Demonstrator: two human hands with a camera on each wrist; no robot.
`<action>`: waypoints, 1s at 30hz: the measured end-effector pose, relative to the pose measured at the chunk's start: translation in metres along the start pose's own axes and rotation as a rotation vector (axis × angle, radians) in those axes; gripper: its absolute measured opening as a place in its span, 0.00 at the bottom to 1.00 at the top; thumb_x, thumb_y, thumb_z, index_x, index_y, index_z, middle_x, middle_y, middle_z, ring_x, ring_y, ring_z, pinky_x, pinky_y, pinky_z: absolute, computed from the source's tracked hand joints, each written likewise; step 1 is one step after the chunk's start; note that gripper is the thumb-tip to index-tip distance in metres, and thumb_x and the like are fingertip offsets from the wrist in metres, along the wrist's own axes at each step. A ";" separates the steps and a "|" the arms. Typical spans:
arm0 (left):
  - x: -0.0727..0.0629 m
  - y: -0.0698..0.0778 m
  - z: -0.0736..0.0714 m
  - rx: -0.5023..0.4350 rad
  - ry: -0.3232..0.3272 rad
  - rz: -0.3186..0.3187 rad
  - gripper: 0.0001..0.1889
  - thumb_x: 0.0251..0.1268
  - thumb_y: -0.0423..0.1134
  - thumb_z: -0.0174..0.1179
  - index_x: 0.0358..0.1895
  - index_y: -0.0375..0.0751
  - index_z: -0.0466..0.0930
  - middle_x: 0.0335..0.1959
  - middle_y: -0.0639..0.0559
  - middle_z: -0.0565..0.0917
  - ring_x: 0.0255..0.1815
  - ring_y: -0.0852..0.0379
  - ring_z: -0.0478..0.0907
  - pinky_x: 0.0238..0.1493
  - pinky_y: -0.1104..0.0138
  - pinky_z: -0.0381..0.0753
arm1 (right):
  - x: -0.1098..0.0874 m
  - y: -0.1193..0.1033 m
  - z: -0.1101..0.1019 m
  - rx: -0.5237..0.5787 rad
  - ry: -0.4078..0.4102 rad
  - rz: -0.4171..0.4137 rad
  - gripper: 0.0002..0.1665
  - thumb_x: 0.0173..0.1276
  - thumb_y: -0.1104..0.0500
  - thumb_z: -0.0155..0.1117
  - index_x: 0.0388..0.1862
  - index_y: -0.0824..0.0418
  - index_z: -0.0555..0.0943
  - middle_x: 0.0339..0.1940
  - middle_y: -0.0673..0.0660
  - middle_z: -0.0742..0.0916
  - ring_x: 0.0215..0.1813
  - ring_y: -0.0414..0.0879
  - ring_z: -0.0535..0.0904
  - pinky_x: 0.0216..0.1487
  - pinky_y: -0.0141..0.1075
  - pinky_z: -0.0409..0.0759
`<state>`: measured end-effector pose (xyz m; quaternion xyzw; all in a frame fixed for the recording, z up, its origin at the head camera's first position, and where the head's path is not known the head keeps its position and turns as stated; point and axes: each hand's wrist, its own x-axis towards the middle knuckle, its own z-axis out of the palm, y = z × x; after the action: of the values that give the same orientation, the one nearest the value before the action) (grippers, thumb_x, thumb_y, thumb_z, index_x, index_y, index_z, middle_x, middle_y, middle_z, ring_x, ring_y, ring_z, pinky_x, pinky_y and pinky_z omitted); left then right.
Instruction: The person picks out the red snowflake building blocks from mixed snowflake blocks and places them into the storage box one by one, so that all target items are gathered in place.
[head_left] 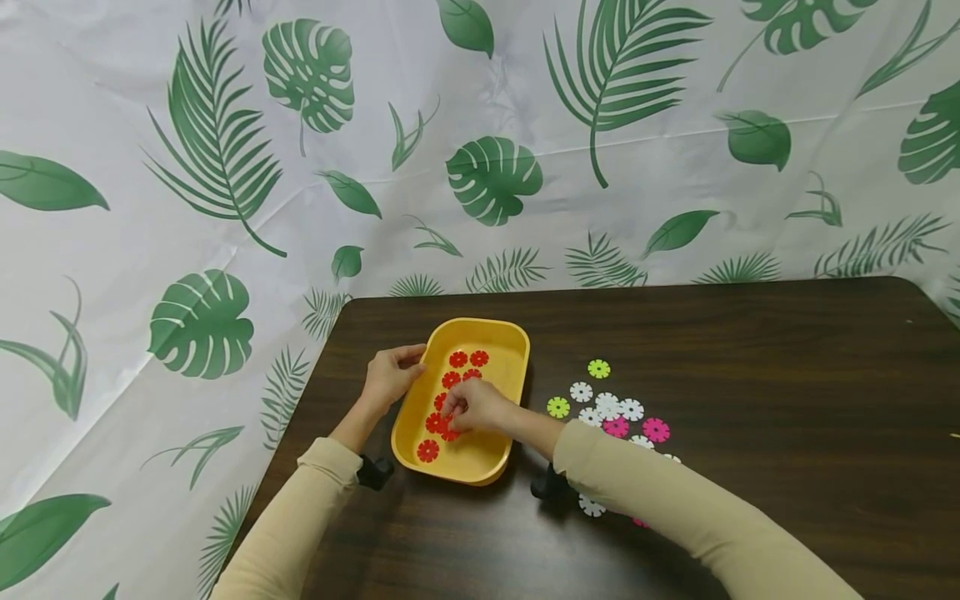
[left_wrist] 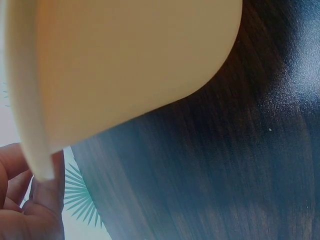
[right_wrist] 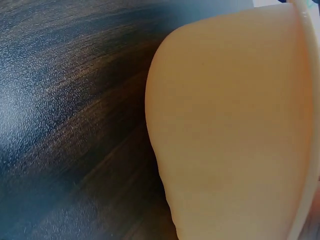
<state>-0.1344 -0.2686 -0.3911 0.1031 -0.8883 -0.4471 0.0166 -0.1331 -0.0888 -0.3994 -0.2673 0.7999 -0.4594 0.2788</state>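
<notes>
A yellow plastic tray [head_left: 519, 354] stands on the table, with several red notched discs [head_left: 428, 451] lying inside along its left half. My left hand [head_left: 392, 373] pinches the tray's left rim between thumb and fingers; the left wrist view has those fingers [left_wrist: 45, 200] at the rim, below the pale side wall. Reaching in over the right wall, my right hand [head_left: 480, 406] has its fingers bent together low over the discs. A red disc [head_left: 449, 433] shows right at its fingertips, partly hidden by them. In the right wrist view, the tray's outer wall [right_wrist: 230, 120] covers nearly all of that hand.
Loose notched discs are spread right of the tray: white [head_left: 581, 392], yellow-green [head_left: 598, 368] and pink [head_left: 656, 430]. The right forearm [head_left: 660, 492] passes over some of them. Dark wood table [head_left: 787, 375] extends far right; a leaf-print cloth [head_left: 420, 167] hangs behind it.
</notes>
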 end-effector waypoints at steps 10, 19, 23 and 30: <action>0.001 0.000 0.000 -0.009 -0.004 -0.007 0.19 0.60 0.29 0.61 0.56 0.35 0.78 0.47 0.37 0.83 0.46 0.46 0.81 0.43 0.63 0.84 | 0.006 0.005 0.010 -0.063 -0.038 0.015 0.04 0.55 0.72 0.67 0.27 0.66 0.82 0.17 0.49 0.77 0.22 0.38 0.70 0.23 0.23 0.70; 0.001 0.000 0.000 -0.009 -0.003 -0.003 0.19 0.61 0.29 0.61 0.56 0.35 0.78 0.47 0.37 0.83 0.47 0.46 0.81 0.44 0.62 0.84 | 0.008 0.006 0.016 -0.155 -0.054 -0.009 0.04 0.53 0.72 0.69 0.27 0.66 0.83 0.18 0.49 0.78 0.22 0.37 0.70 0.22 0.23 0.69; 0.000 0.001 0.000 -0.005 -0.004 -0.006 0.19 0.61 0.29 0.61 0.56 0.35 0.78 0.47 0.37 0.83 0.47 0.45 0.81 0.45 0.62 0.84 | 0.009 0.007 0.019 -0.170 -0.048 -0.011 0.05 0.52 0.73 0.69 0.27 0.66 0.83 0.18 0.50 0.78 0.22 0.38 0.70 0.22 0.24 0.69; 0.000 0.001 0.000 -0.008 -0.006 -0.012 0.19 0.61 0.29 0.61 0.56 0.35 0.78 0.48 0.37 0.83 0.48 0.45 0.81 0.45 0.62 0.84 | 0.009 0.006 0.022 -0.218 -0.040 -0.025 0.05 0.52 0.73 0.69 0.26 0.65 0.82 0.18 0.49 0.78 0.22 0.38 0.69 0.22 0.23 0.68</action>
<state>-0.1345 -0.2681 -0.3903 0.1071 -0.8859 -0.4511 0.0118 -0.1252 -0.1046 -0.4156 -0.3154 0.8359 -0.3676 0.2582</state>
